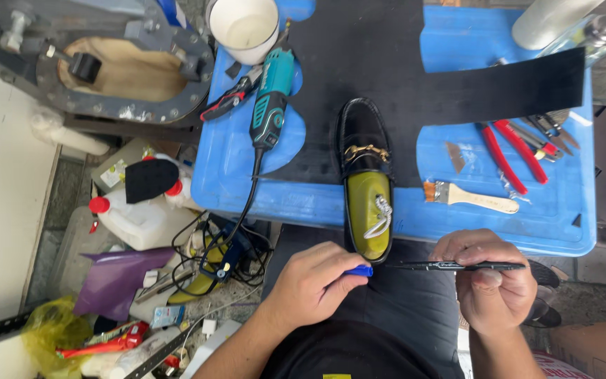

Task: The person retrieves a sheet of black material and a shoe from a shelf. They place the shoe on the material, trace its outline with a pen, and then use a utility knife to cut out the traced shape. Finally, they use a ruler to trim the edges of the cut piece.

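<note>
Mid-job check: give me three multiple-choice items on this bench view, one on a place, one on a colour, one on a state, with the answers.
1. Where does the paint brush lie?
A. right of the black loafer
B. inside the white cup
C. on the floor

2. What colour is the small cap in the left hand?
A. red
B. blue
C. yellow

3. How is the thin black tool held?
A. lying loose on the tray
B. pinched in the right hand
C. stuck in the shoe

Answers: 1 A, it rests on the blue tray beside the shoe; 2 B, blue shows at the fingers; 3 B, the fingers grip it, tip toward the shoe.
</note>
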